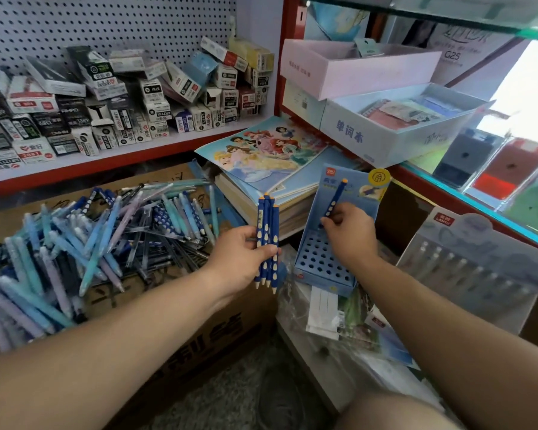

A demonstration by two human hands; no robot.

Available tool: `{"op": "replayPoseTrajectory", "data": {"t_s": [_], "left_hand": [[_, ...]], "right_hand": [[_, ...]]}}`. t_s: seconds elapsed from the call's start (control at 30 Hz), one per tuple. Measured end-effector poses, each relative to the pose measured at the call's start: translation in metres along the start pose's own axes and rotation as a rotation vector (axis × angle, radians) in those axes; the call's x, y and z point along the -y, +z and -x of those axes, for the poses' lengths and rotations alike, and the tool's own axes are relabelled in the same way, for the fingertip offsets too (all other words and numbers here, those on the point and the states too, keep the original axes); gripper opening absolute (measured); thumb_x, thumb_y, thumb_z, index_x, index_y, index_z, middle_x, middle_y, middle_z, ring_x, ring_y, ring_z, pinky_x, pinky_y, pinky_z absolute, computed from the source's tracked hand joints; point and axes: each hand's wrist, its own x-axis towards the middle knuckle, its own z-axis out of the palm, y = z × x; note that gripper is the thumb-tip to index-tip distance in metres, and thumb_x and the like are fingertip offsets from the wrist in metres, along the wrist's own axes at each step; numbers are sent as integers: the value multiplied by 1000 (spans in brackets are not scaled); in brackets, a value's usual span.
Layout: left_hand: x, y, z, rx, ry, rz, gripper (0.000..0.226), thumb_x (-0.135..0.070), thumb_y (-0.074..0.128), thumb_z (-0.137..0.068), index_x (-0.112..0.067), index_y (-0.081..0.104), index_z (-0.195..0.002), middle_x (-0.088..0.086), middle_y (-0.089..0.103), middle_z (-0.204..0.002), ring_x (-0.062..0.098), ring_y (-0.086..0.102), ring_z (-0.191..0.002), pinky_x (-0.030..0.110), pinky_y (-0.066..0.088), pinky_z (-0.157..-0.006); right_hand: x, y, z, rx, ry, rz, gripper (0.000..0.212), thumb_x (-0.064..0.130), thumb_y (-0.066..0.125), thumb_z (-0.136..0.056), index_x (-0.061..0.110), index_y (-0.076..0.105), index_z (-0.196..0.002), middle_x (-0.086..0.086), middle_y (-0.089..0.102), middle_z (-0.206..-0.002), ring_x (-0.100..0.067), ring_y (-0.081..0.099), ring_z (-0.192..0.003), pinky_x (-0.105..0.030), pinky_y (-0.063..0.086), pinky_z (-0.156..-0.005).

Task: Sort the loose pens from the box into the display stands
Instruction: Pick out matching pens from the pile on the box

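Observation:
My left hand [246,259] grips a bunch of dark blue pens [267,240] with cream dots, held upright, tips down. My right hand [350,235] pinches one more dark blue pen [336,197] and holds it over the blue display stand [323,262], whose base has rows of round holes. The stand's back card [357,187] rises behind the pen. To the left, a heap of loose pens [84,243] in light blue, lilac and dark blue fills the cardboard box [205,336].
A second grey display stand [466,259] with pale pens stands at the right. Stacked picture books [261,162] lie behind the blue stand. Small pen cartons [121,100] crowd the red-edged shelf. Open boxes [395,125] sit on the glass counter.

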Motion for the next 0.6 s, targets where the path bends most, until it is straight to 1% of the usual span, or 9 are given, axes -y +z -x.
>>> {"op": "replayPoseTrajectory", "data": {"t_s": [0.1,0.23,0.33,0.5,0.6], "left_hand": [[3,-2,-2,14,4,9,19,1,66,-95,-16,67,-104,15,77,-99,30,75,-94,48,61,-85],[8,-3,-4,29,-5,25,21,1,66,-94,-19,68,-100,13,78,-97,31,76,-94,53,60,-88],[11,-4,-6,36,-10,29,21,2,66,-94,-19,68,-100,12,78,-95,31,76,-93,53,60,-87],[13,-7,-8,47,-17,41,21,2,64,-95,-17,68,-103,11,79,-93,29,76,-90,48,62,-83],[14,-9,-7,51,-23,50,20,2,64,-95,-15,67,-104,13,78,-96,28,76,-91,45,63,-81]], "right_hand": [[-1,8,0,-5,1,5,16,21,66,-98,8,71,-103,-10,74,-101,-28,67,-96,-43,56,-83],[-1,16,-3,-16,14,-4,16,21,65,-98,7,73,-102,-10,75,-102,-28,68,-97,-42,55,-84],[-4,21,-5,-6,24,18,16,20,65,-98,7,73,-99,-10,75,-99,-29,68,-95,-42,56,-82],[-11,30,-9,27,47,89,17,22,67,-97,7,73,-93,-11,75,-93,-31,69,-90,-42,57,-77],[-11,34,-10,42,44,136,17,22,67,-97,7,73,-93,-12,74,-93,-32,68,-88,-36,53,-71]]}}
